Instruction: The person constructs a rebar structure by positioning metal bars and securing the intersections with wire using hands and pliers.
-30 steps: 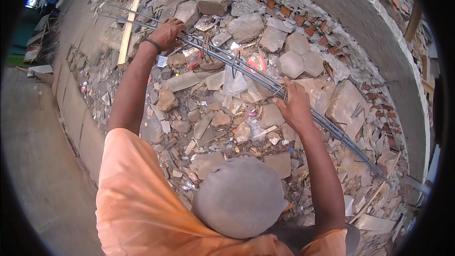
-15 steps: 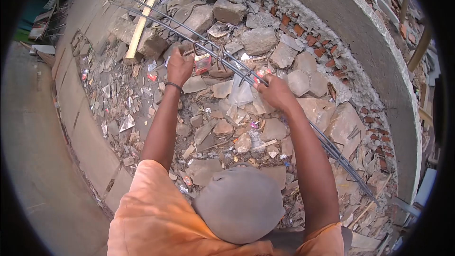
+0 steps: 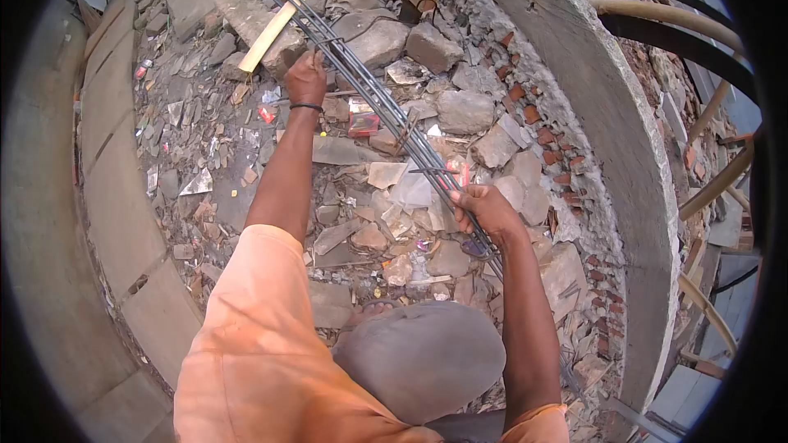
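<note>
A long, narrow rebar cage (image 3: 382, 102) of thin steel bars and tied stirrups slants across the view, above the rubble. My left hand (image 3: 306, 75) is a fist at its upper part, against the bars by a stirrup; which piece of steel lies inside the fingers is partly hidden. Lower down, my right hand (image 3: 486, 212) grips the cage's near side, thumb and fingers on the bars just below another stirrup (image 3: 435, 171). Behind my right forearm the cage's lower end is hidden.
Broken concrete chunks (image 3: 465, 111), brick bits and litter cover the ground. A pale wooden strip (image 3: 294, 12) lies beneath the cage's far end. A concrete wall (image 3: 603, 107) curves along the right, with bamboo poles (image 3: 718, 152) beyond it. Paving slabs (image 3: 115, 189) run along the left.
The cage has turned steeper, its lower part swinging towards me. My right hand has moved down and slightly right; my left hand has shifted slightly up. The camera view has also shifted.
</note>
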`<state>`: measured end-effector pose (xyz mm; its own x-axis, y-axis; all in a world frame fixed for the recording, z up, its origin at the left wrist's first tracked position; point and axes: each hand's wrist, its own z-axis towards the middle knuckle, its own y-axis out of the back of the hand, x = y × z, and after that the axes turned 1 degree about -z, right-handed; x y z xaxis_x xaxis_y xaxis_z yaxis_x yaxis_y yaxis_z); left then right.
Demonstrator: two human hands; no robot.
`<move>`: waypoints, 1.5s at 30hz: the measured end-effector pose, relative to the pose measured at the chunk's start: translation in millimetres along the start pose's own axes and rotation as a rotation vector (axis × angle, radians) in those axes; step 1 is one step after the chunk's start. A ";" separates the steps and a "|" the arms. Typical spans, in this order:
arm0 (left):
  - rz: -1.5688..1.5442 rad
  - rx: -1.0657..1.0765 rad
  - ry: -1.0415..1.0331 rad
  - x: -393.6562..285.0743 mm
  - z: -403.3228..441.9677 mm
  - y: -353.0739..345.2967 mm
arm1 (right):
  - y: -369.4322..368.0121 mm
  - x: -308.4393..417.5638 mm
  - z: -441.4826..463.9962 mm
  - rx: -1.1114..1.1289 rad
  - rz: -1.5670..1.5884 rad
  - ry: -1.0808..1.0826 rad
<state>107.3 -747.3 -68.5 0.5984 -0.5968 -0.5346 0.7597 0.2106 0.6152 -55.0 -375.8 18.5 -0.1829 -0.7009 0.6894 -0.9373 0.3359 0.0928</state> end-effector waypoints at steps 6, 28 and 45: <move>0.212 0.091 0.184 12.8 36.1 -11.6 | -3.5 3.0 -7.9 -0.006 0.066 -0.001; -0.151 1.046 -0.770 -99.6 21.4 45.3 | -5.5 -0.8 -5.3 -0.072 0.011 0.004; 0.032 1.018 -1.026 -89.2 13.8 14.5 | -6.7 2.3 -4.6 -0.072 0.001 0.005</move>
<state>61.4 -701.7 -3.9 -0.1641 -0.9767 -0.1382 -0.0196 -0.1368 0.9904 -47.7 -376.7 22.8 -0.1820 -0.6973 0.6932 -0.9133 0.3811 0.1436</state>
